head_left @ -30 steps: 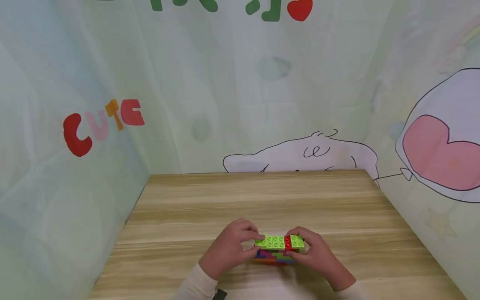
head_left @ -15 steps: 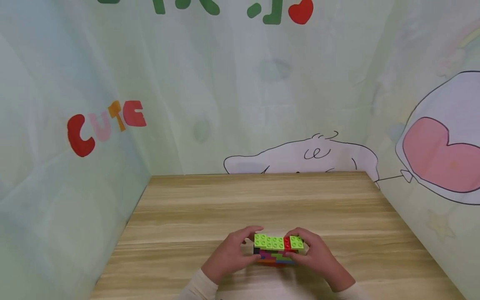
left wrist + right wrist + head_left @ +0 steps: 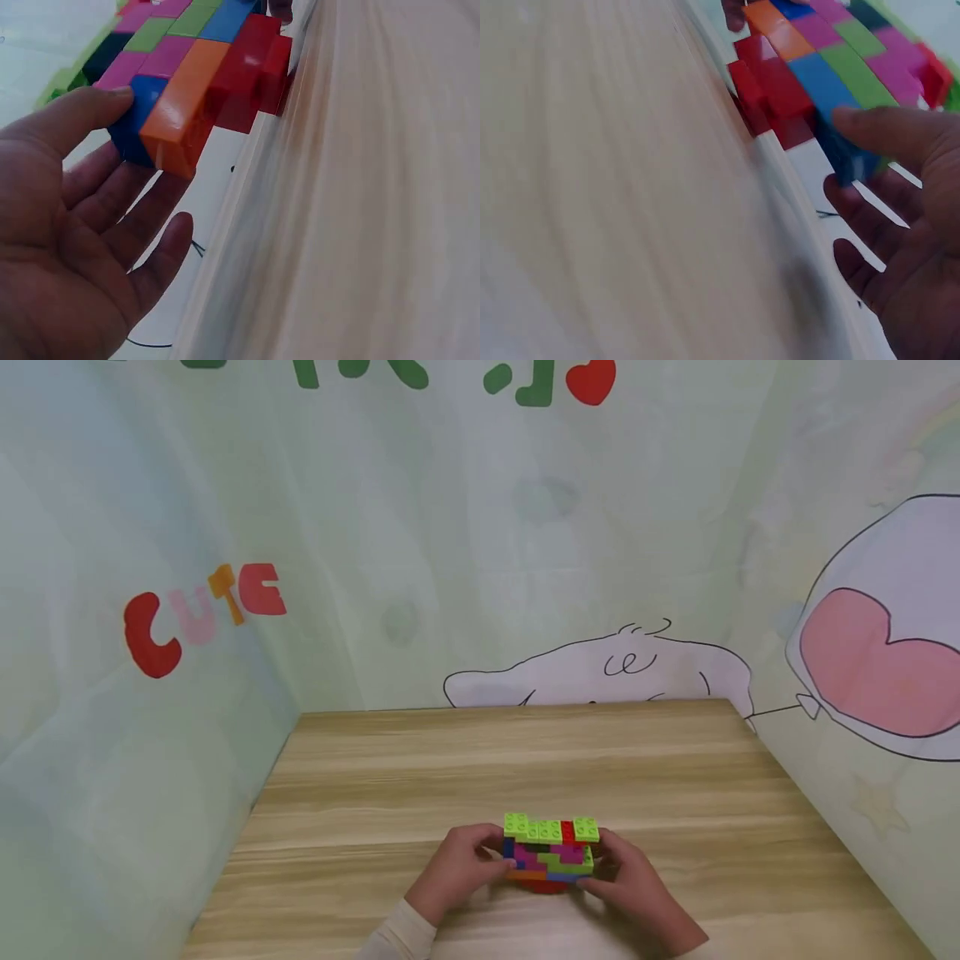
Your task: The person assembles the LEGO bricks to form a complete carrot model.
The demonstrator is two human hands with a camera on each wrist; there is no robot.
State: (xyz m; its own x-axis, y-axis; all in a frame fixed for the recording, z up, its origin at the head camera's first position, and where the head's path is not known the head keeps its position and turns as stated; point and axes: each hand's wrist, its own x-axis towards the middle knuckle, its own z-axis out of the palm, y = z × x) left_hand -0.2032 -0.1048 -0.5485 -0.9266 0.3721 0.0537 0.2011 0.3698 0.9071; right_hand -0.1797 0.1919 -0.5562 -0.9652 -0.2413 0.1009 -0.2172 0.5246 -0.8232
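A block build (image 3: 551,858) made of toy building bricks stands upright between my two hands. Lime-green bricks with one red brick (image 3: 567,832) form its studded top, over rows of pink, green and blue. At the bottom sit an orange brick (image 3: 185,94), a blue brick (image 3: 823,79) and narrower red bricks (image 3: 247,67). My left hand (image 3: 459,870) grips the left end, its thumb on the dark blue brick (image 3: 142,112) and fingers behind. The right hand (image 3: 637,887) holds the right end, thumb against the lower blue brick. The build's back face is hidden in the head view.
The wooden table (image 3: 390,768) lies under the hands. Printed cloth walls (image 3: 360,568) enclose its back and both sides, with letters, a drawn animal and a balloon on them.
My left hand has come off the top bricks and taken the left end lower down. The right hand has slid from the top to the lower right end. The build now tilts to show more of its front.
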